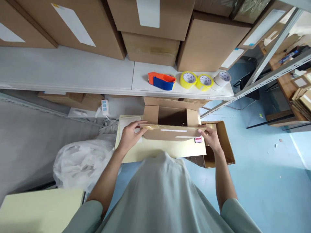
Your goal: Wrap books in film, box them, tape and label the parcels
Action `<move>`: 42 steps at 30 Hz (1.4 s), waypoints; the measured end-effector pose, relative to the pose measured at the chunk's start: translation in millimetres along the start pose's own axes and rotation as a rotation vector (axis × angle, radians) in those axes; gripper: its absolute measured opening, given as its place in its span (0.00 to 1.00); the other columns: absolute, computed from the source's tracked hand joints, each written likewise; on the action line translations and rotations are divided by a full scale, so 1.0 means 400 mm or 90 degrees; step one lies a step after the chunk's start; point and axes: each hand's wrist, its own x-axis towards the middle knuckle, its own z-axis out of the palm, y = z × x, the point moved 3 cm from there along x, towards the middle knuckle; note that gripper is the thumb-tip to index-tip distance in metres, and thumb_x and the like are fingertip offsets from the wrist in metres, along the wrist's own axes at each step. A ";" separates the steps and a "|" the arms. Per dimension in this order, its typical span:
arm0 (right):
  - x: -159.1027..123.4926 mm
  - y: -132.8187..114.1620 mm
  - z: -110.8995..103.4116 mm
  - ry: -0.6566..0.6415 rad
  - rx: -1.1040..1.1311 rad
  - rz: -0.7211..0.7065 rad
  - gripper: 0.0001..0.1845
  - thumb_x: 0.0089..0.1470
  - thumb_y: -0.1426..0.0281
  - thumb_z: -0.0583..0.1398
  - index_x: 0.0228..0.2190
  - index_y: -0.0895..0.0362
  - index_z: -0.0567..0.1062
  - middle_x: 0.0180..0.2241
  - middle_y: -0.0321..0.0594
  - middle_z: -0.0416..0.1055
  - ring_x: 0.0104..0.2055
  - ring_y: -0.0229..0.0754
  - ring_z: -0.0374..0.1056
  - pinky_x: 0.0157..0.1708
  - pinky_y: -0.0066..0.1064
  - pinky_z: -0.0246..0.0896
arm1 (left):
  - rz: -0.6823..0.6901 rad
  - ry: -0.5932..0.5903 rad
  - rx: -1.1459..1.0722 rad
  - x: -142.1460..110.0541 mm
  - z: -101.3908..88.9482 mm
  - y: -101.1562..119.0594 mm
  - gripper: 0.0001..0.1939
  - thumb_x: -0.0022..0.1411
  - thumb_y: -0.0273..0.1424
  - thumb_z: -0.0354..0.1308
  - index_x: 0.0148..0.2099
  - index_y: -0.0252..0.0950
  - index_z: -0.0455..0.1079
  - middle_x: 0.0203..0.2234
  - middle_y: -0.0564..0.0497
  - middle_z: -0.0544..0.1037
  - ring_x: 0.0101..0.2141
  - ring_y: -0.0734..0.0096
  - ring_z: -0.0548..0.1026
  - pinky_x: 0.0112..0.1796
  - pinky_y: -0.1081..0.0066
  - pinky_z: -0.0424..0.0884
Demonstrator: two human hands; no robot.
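An open cardboard box sits on the pale yellow tabletop in front of me. Its dark inside shows between the side flaps, and a far flap stands up toward the shelf. My left hand pinches the left end of the near flap, thumb on my side and fingers behind. At the other end, my right hand grips the same flap's right corner. Clear tape and white strips are on this near side. Close to my right hand lies a phone with a pink screen, partly under the flap.
Above the table, a grey shelf holds a red-and-blue tape dispenser, yellow tape rolls, a white roll and large cartons. An open carton stands right; a white plastic bag bulges left.
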 end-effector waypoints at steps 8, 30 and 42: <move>-0.003 0.072 0.044 0.093 0.005 0.014 0.40 0.55 0.39 0.73 0.58 0.49 0.78 0.48 0.45 0.77 0.41 0.48 0.76 0.37 0.41 0.81 | -0.019 0.053 0.062 -0.004 0.038 -0.075 0.45 0.66 0.45 0.74 0.78 0.40 0.62 0.62 0.37 0.78 0.46 0.58 0.85 0.45 0.60 0.85; 0.000 0.051 0.053 -0.010 -0.013 -0.059 0.34 0.68 0.41 0.65 0.65 0.47 0.83 0.73 0.48 0.70 0.70 0.64 0.74 0.67 0.58 0.77 | 0.098 0.017 0.163 0.019 0.061 0.009 0.25 0.75 0.55 0.62 0.57 0.43 0.86 0.64 0.43 0.80 0.60 0.48 0.82 0.63 0.54 0.78; 0.019 0.042 0.116 0.063 0.004 -0.032 0.24 0.63 0.43 0.70 0.45 0.49 0.91 0.62 0.46 0.83 0.60 0.62 0.83 0.54 0.53 0.87 | -0.033 0.084 0.187 -0.113 0.092 -0.033 0.16 0.71 0.49 0.66 0.46 0.42 0.83 0.55 0.42 0.82 0.54 0.47 0.84 0.59 0.53 0.80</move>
